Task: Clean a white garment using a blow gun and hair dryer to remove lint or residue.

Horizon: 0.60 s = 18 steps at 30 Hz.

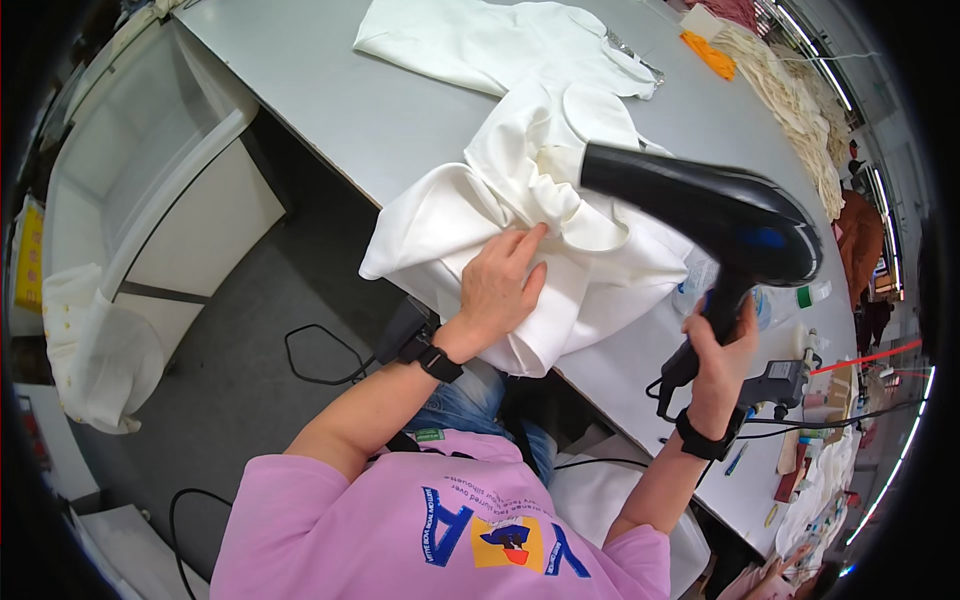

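My right hand (721,352) is wrapped around the handle of a black hair dryer (690,195). The dryer's nozzle points left, over the gathered part of a white fabric garment (585,292). On that garment rests my left hand (501,281), its index finger touching the cloth beside the puckered folds and its thumb held apart. The garment lies bunched up and hangs over the near edge of the grey worktable (300,90). Farther back on the table, another white fabric piece (465,37) lies flatter, with a silvery trim along its right side.
Plastic bottles (780,304) lie on the table behind the dryer's handle. A dark boxy device (776,382) with cables is near my right wrist. Cream fabric (795,105) and an orange cloth (709,54) lie along the far side. A white bin (195,210) stands at left.
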Each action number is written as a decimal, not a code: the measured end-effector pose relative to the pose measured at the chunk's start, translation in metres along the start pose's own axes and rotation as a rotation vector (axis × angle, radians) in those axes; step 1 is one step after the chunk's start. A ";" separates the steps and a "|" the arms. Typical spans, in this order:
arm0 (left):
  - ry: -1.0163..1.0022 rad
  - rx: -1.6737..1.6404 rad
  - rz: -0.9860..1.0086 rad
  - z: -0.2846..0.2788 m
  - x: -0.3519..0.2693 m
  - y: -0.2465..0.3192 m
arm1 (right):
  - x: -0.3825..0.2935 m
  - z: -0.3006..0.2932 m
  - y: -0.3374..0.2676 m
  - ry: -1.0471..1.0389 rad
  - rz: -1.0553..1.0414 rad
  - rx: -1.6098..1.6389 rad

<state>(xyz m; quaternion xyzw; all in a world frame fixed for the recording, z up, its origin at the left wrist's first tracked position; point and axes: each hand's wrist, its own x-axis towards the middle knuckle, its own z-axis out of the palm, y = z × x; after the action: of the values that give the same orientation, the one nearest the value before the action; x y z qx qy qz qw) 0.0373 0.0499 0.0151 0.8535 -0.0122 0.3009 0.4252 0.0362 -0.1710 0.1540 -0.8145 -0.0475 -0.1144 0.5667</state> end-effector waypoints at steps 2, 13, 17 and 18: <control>-0.006 -0.021 -0.007 0.000 0.001 0.001 | 0.003 0.004 -0.015 0.015 -0.034 0.164; 0.014 -0.013 0.006 0.001 0.000 -0.002 | -0.002 -0.004 0.017 0.107 -0.031 -0.298; -0.002 -0.014 -0.019 0.000 0.000 0.000 | -0.005 0.001 0.003 0.072 -0.081 -0.364; -0.003 -0.014 -0.017 0.000 0.000 0.000 | -0.005 0.001 0.001 0.037 -0.105 -0.374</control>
<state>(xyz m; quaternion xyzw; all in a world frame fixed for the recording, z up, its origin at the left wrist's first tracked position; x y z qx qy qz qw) 0.0369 0.0497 0.0150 0.8511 -0.0077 0.2957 0.4338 0.0315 -0.1705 0.1517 -0.8998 -0.0574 -0.1655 0.3996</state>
